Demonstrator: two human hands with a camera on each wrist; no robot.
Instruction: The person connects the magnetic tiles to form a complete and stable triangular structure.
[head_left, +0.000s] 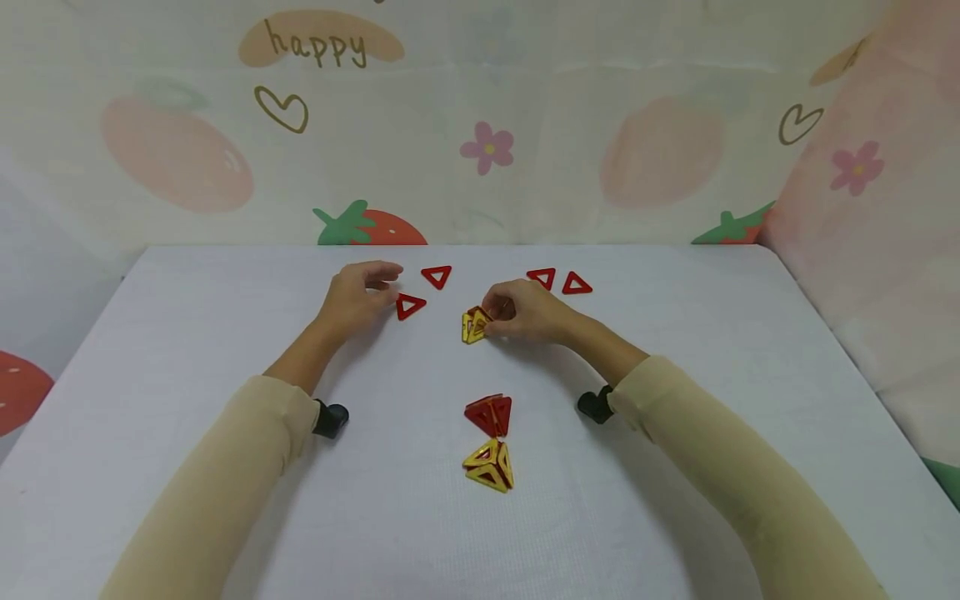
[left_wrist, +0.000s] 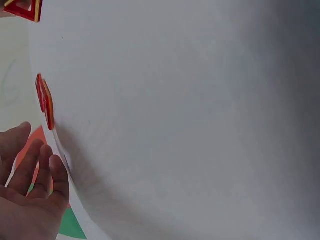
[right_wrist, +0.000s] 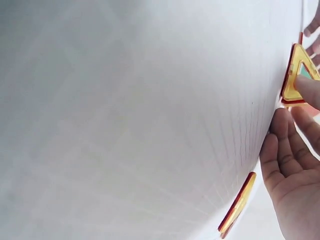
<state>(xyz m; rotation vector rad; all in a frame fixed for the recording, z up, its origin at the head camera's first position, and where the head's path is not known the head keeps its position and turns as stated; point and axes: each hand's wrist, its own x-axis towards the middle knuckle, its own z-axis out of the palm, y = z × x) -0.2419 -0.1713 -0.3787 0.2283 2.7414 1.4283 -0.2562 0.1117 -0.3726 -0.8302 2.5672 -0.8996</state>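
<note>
My right hand (head_left: 528,310) pinches a small cluster of yellow and red triangular magnetic tiles (head_left: 476,325) above the middle of the table. In the right wrist view, the thumb lies over the face of a yellow triangle tile (right_wrist: 290,90) with a red layer behind it. To the left, my left hand (head_left: 360,300) holds nothing; its fingers are loosely bent beside a red triangle tile (head_left: 409,307). Whether a fingertip touches that tile cannot be told from the head view. In the left wrist view, the left hand (left_wrist: 35,195) is apart from two tiles (left_wrist: 46,102).
Another red triangle (head_left: 437,277) lies farther back, with two more red triangles, one partly behind the right hand (head_left: 542,275) and one beside it (head_left: 577,284). Closer to me stand a red pyramid (head_left: 491,414) and a yellow pyramid (head_left: 490,467) on the white table (head_left: 225,317).
</note>
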